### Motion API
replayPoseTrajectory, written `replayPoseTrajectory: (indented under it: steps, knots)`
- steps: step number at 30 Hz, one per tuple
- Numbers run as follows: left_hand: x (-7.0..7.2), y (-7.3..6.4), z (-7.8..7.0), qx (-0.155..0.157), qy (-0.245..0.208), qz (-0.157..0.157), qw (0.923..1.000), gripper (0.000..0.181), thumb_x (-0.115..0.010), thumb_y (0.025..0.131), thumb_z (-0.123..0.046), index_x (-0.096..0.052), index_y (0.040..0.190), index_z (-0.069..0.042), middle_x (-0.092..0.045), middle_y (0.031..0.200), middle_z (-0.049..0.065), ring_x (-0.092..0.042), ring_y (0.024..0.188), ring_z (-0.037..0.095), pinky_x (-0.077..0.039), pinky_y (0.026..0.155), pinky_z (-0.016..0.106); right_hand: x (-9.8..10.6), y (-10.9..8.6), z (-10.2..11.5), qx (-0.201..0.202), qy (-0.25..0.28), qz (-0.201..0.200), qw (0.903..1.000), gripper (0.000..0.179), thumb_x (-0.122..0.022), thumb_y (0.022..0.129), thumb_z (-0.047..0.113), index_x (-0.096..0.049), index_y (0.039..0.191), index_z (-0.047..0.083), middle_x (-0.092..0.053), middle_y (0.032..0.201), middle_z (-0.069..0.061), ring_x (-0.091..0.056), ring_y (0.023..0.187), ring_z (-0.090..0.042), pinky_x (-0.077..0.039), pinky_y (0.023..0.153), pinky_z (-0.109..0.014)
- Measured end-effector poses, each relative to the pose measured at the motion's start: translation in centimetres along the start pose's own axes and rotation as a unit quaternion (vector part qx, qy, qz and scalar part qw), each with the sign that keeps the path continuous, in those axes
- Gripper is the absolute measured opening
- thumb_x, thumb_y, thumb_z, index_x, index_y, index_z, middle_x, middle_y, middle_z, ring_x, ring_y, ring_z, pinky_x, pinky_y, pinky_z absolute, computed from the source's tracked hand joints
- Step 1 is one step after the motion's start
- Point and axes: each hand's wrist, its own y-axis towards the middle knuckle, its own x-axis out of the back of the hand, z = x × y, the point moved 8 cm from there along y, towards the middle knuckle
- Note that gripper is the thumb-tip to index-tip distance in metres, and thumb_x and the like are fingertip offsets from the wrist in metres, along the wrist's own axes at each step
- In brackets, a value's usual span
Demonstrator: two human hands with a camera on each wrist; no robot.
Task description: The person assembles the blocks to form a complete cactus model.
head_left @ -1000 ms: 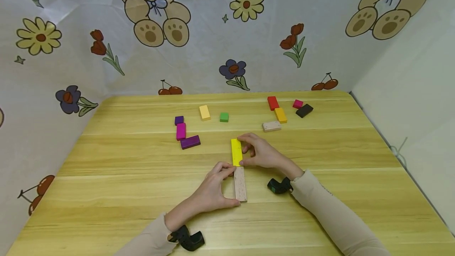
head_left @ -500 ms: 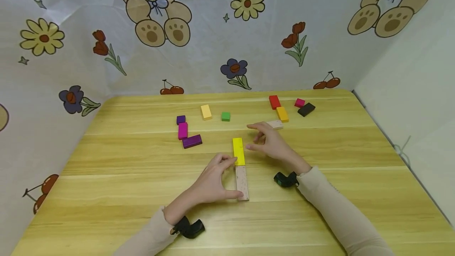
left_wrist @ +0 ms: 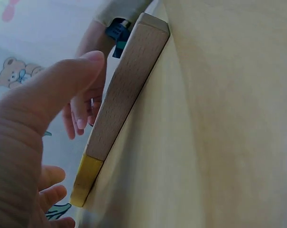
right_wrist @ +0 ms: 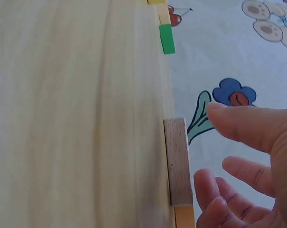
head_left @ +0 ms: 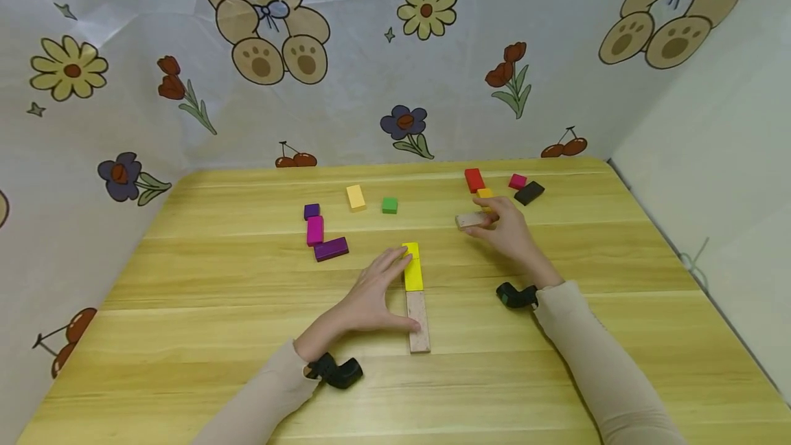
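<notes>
In the head view a long pale wooden block (head_left: 418,335) lies flat, end to end with a yellow block (head_left: 414,279) beyond it. My left hand (head_left: 367,297) spreads over the left side of this row, fingertips at the yellow block and thumb over the pale one. The left wrist view shows the thumb (left_wrist: 72,80) raised apart from the wooden block (left_wrist: 126,85). My right hand (head_left: 509,231) reaches over a short pale wooden block (head_left: 467,220). In the right wrist view its thumb and fingers stand apart beside that block (right_wrist: 178,161), not gripping it.
Right of centre lie a red block (head_left: 474,180), an orange block (head_left: 485,193), a small pink block (head_left: 518,181) and a black block (head_left: 529,193). Further left are green (head_left: 389,206), light yellow (head_left: 356,198), magenta (head_left: 315,231) and purple (head_left: 331,249) blocks. A patterned cloth (head_left: 358,67) hangs behind.
My right hand has left the yellow block and moved right and away to the short pale block. My left fingers have slid a little forward along the row, the thumb lifting off its near end.
</notes>
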Motion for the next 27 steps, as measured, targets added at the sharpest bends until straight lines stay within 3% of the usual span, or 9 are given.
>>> replayPoseTrajectory:
  steps: [4,12,19,27]
  knots:
    - [-0.2,-0.1,0.5,-0.004,0.011,-0.007,0.9999,0.115,-0.084,0.067,-0.053,-0.024,0.156,-0.014,-0.014,0.165,0.0,-0.005,0.153,0.028,-0.013,0.118,0.06,0.1,0.2,-0.3,-0.008,-0.003,0.001,1.0,0.062,-0.078,0.083,0.012,-0.053,0.138,-0.002,-0.052,0.122,-0.023,-0.057,0.087,-0.029,-0.049,0.073,-0.022]
    - [-0.5,0.0,0.6,-0.015,0.025,-0.007,0.9995,0.111,-0.083,0.067,-0.055,-0.03,0.154,-0.011,-0.017,0.164,0.001,-0.008,0.153,0.028,-0.013,0.119,0.057,-1.1,1.4,2.2,0.003,0.021,0.03,0.9993,0.06,-0.076,0.086,0.014,-0.051,0.139,0.0,-0.049,0.128,-0.025,-0.061,0.089,-0.029,-0.056,0.083,-0.044]
    - [-0.5,0.0,0.7,-0.015,0.028,-0.009,0.9995,0.109,-0.083,0.068,-0.055,-0.032,0.154,-0.01,-0.019,0.164,0.001,-0.011,0.152,0.028,-0.014,0.119,0.056,-4.2,4.8,4.8,0.001,0.006,0.077,0.997,0.059,-0.076,0.086,0.021,-0.054,0.138,0.004,-0.053,0.131,-0.018,-0.059,0.092,-0.026,-0.05,0.072,-0.03]
    - [-0.5,0.1,0.8,-0.019,0.037,-0.013,0.999,0.109,-0.082,0.068,-0.056,-0.033,0.153,-0.011,-0.02,0.164,0.001,-0.013,0.152,0.026,-0.017,0.119,0.056,-8.0,8.2,6.5,-0.007,0.006,0.151,0.9886,0.054,-0.074,0.087,0.021,-0.057,0.136,0.006,-0.057,0.133,-0.016,-0.061,0.099,-0.028,-0.053,0.079,-0.034]
